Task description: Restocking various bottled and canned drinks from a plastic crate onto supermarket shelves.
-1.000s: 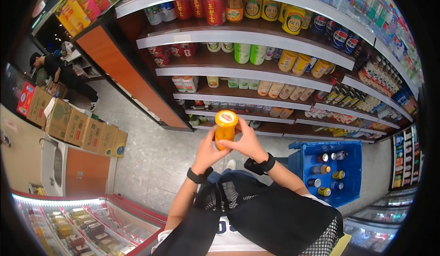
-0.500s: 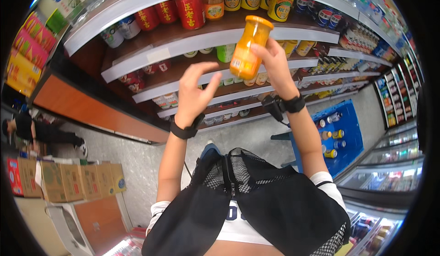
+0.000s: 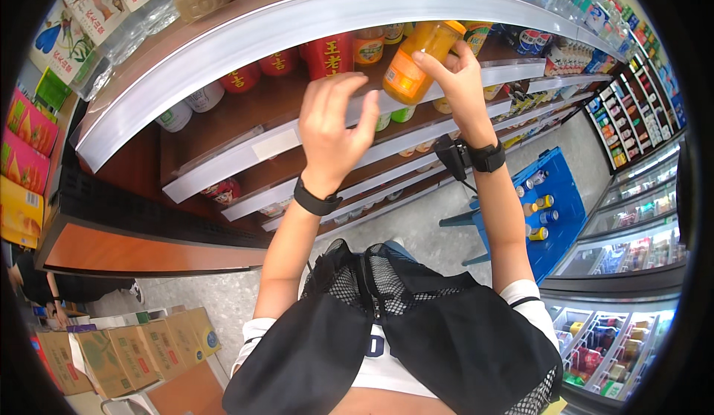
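Note:
My right hand [image 3: 457,80] grips an orange juice bottle [image 3: 419,64] with an orange cap, tilted in front of the shelf. Just left of it is my left hand [image 3: 336,129], raised with fingers and thumb apart and nothing in it. Behind both hands, the brown shelf [image 3: 256,110] carries red cans [image 3: 327,54] and another orange juice bottle [image 3: 368,47]. That second bottle stands between the red cans and the yellow cans, partly hidden by the held one.
A blue crate [image 3: 554,192] with several cans and bottles sits to my right, beside glass-fronted fridges [image 3: 617,333]. Cardboard boxes [image 3: 134,352] are stacked at lower left. Pink and yellow cartons [image 3: 22,169] stand at far left, near another person [image 3: 52,285].
The juice bottle in my right hand has moved slightly right and closer to the shelf. My left hand has shifted right, and the view has tilted nearer the shelf.

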